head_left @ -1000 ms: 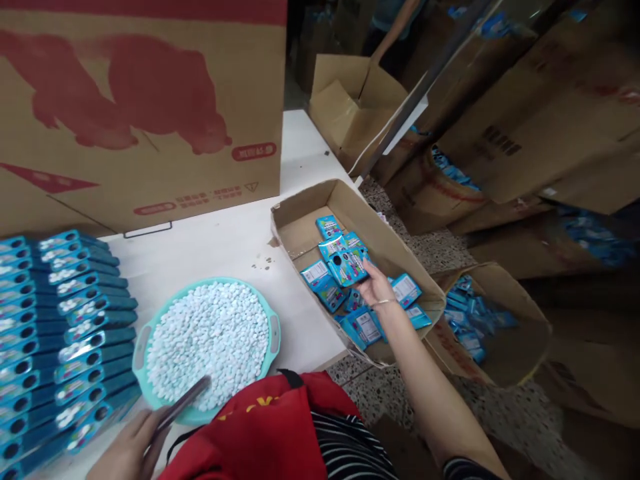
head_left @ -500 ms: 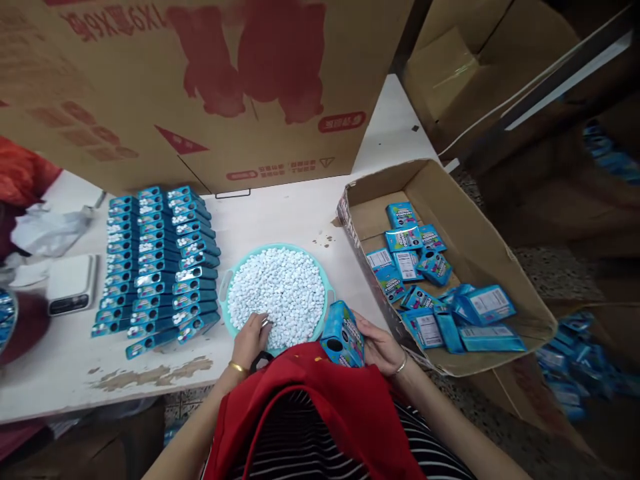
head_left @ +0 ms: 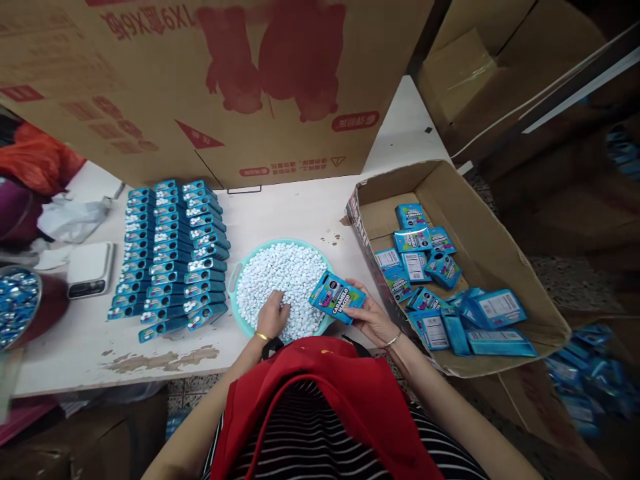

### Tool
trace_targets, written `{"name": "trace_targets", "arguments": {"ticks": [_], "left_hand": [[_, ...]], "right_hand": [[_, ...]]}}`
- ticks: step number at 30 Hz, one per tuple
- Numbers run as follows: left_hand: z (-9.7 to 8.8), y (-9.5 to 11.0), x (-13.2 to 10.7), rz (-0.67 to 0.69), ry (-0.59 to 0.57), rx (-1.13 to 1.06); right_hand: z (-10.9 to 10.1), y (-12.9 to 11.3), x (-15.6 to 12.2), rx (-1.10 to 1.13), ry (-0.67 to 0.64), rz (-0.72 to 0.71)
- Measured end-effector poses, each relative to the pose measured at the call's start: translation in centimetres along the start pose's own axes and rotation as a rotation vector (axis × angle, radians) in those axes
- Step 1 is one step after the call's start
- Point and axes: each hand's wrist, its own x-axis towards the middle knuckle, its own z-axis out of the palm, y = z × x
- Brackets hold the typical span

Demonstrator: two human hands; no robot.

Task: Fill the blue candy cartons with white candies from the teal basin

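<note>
My left hand (head_left: 273, 316) is in the round turquoise basin (head_left: 238, 315), its curled fingers dug into the small white candies (head_left: 295, 273). The fingertips are hidden among them. My right hand (head_left: 369, 315) grips a blue candy box (head_left: 338, 297) printed "Caramelo Macizo", thumb across its front. That box is tilted over the right rim of the basin, printed face up. Left of the basin stand three rows of blue boxes (head_left: 167, 267) with round holes, several showing white candies at the top.
An open carton (head_left: 500, 247) with several blue boxes stands at right. A tall cardboard box (head_left: 300, 150) walls off the back. At left are a white scale (head_left: 89, 267), a plastic bag (head_left: 75, 219) and a bowl of blue wrapped pieces (head_left: 17, 303).
My left hand has gone deeper into the candies, up and to the right. My right hand has raised the box toward the basin and turned its printed face upward. The view has shifted slightly left.
</note>
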Motion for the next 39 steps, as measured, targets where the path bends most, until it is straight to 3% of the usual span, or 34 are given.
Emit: {"name": "trace_targets", "arguments": {"ticks": [4,9,17,24,33,39], "left_hand": [[-2.4,0.3,-0.1,0.047,-0.023,-0.036],[-7.8,1.3,-0.2,0.153,-0.095,-0.087],[-14.4,4.9,0.9,0.325,-0.172,-0.066],[-16.7,8.4,2.5,0.42,-0.367,0.177],[-19.6,14.1,3.5,0.447,-0.448,0.492],[-19.6,15.0,3.1,0.427,-0.436,0.466]], "right_hand": [[-0.9,-0.2,0.9,-0.113,0.055,-0.108],[-2.1,-0.2,1.9,-0.468,0.025,-0.248],[-0.1,0.9,3.3,-0.581,0.031,-0.374],[0.6,1.9,3.7,-0.56,-0.071,-0.416],[0.5,2.9,4.4,-0.58,-0.15,-0.467],[0.9,3.0,4.4,-0.592,-0.154,-0.458]]}}
